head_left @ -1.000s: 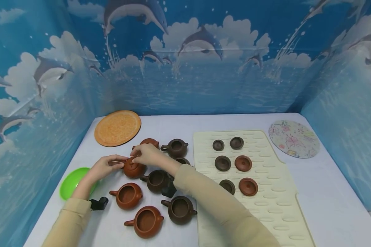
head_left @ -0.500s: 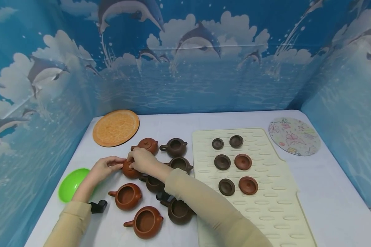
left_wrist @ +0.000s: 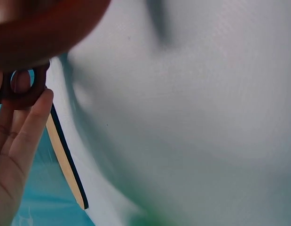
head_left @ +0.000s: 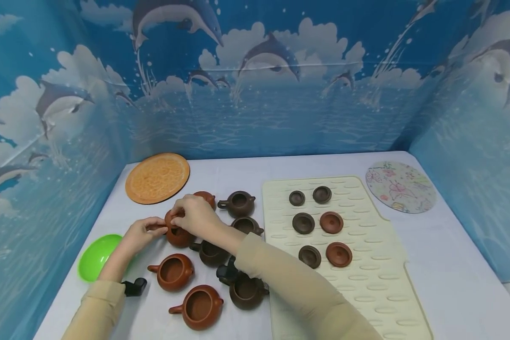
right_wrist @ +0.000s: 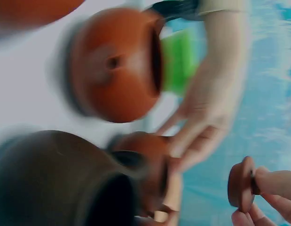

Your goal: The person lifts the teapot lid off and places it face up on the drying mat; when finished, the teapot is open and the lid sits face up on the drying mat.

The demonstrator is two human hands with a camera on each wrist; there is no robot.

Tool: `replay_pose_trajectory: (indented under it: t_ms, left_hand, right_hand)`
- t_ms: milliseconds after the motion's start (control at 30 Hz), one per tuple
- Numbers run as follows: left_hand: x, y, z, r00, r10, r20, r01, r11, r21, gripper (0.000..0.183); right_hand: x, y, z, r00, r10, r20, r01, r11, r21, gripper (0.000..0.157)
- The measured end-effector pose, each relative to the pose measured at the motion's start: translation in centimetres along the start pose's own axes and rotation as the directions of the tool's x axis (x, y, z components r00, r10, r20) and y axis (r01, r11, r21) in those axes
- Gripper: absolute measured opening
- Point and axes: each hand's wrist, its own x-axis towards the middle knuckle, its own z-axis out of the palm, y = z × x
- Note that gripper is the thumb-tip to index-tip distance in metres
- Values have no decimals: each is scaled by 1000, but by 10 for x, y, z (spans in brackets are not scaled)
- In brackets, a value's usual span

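My left hand (head_left: 143,234) pinches the ring-shaped handle of a reddish-brown clay teapot (head_left: 179,239). In the left wrist view that handle (left_wrist: 24,98) lies against the fingers; the thumb is out of sight. My right hand (head_left: 194,218) pinches a small round reddish-brown lid (right_wrist: 240,184) by its knob. The lid hangs tilted on edge, apart from the teapot, whose dark opening shows in the head view. Part of another reddish-brown teapot (head_left: 207,197) shows behind my right hand.
Lidless red teapots (head_left: 171,272) and dark brown teapots (head_left: 237,204) stand close around my hands. Several loose lids (head_left: 339,254) lie on a cream mat (head_left: 378,283) at right. A green bowl (head_left: 94,259) is at left; an orange round board (head_left: 157,178) lies behind.
My right hand has lifted the lid off the teapot and up, so the opening now shows. The left hand stays at the handle.
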Motion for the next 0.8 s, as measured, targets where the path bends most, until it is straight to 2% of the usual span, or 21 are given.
replay_pose_trajectory:
  t_ms: [67, 133, 200, 267, 300, 367, 500, 533, 633, 800]
  left_hand:
    - [0, 0, 0, 1000, -3, -4, 3, 1000, -4, 28]
    - [0, 0, 0, 1000, -11, -4, 11, 1000, -12, 30]
    - [0, -1, 1, 1000, -19, -4, 19, 1000, -18, 31]
    - [0, 0, 1, 1000, -21, -4, 20, 1000, -22, 31]
    - [0, 0, 2, 1000, -20, -6, 20, 1000, -23, 31]
    - [1, -1, 2, 1000, -21, -10, 20, 1000, -23, 30]
    - [0, -1, 2, 1000, -21, -11, 20, 999, -25, 30]
    - [0, -1, 2, 1000, -22, -10, 22, 999, -25, 31]
    - [-1, 0, 3, 1000, -30, -9, 30, 999, -22, 31]
    - [-1, 0, 2, 999, -46, -6, 46, 999, -19, 32]
  right_hand:
    - [-6, 2, -14, 999, 44, -7, -42, 989, 142, 12]
    - [-14, 8, -28, 996, 94, 3, -91, 957, 277, 14]
    - [-23, 18, -41, 988, 151, 31, -151, 906, 395, 15]
    - [-33, 31, -52, 977, 203, 71, -211, 843, 496, 18]
    - [-39, 38, -57, 970, 224, 92, -238, 808, 539, 20]
    - [-48, 55, -66, 955, 261, 140, -288, 712, 640, 24]
    - [-73, 89, -88, 926, 308, 217, -348, 476, 808, 32]
    - [-80, 97, -94, 922, 314, 226, -351, 432, 831, 34]
    - [-101, 122, -113, 916, 326, 235, -340, 320, 884, 40]
    - [-136, 159, -141, 931, 303, 204, -265, 177, 948, 46]
